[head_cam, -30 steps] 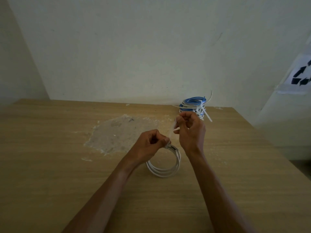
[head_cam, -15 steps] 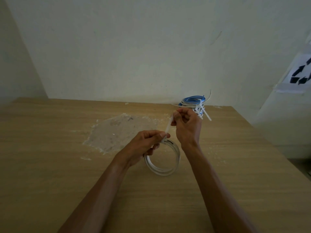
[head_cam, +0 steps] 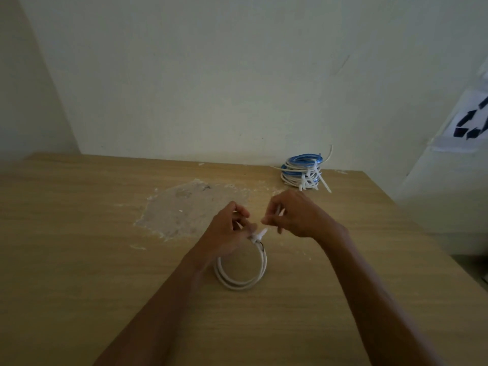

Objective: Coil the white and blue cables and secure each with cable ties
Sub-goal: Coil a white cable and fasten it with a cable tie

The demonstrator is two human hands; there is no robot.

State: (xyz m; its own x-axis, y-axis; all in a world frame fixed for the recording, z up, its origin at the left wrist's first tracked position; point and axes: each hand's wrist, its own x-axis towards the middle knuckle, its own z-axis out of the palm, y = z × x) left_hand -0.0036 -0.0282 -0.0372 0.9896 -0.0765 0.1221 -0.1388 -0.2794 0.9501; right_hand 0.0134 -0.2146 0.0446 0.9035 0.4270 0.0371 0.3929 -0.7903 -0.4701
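Note:
A small coil of white cable [head_cam: 243,280] rests on the wooden table [head_cam: 79,260] in front of me. My left hand [head_cam: 227,233] pinches the top of this coil where a white cable tie [head_cam: 258,235] wraps it. My right hand [head_cam: 298,216] is closed on the tie's free tail, just right of the left hand. At the far right of the table, by the wall, lies a stack of coiled blue and white cables [head_cam: 303,171] with several white ties sticking out.
A patch of worn, chipped surface [head_cam: 190,207] marks the table's middle, left of my hands. A pale wall [head_cam: 211,75] stands behind the table. The table's right edge [head_cam: 422,233] runs close to my right arm.
My right hand has dropped lower and moved right, drawing the tie's tail sideways rather than upward. The left hand has stayed on the coil's top.

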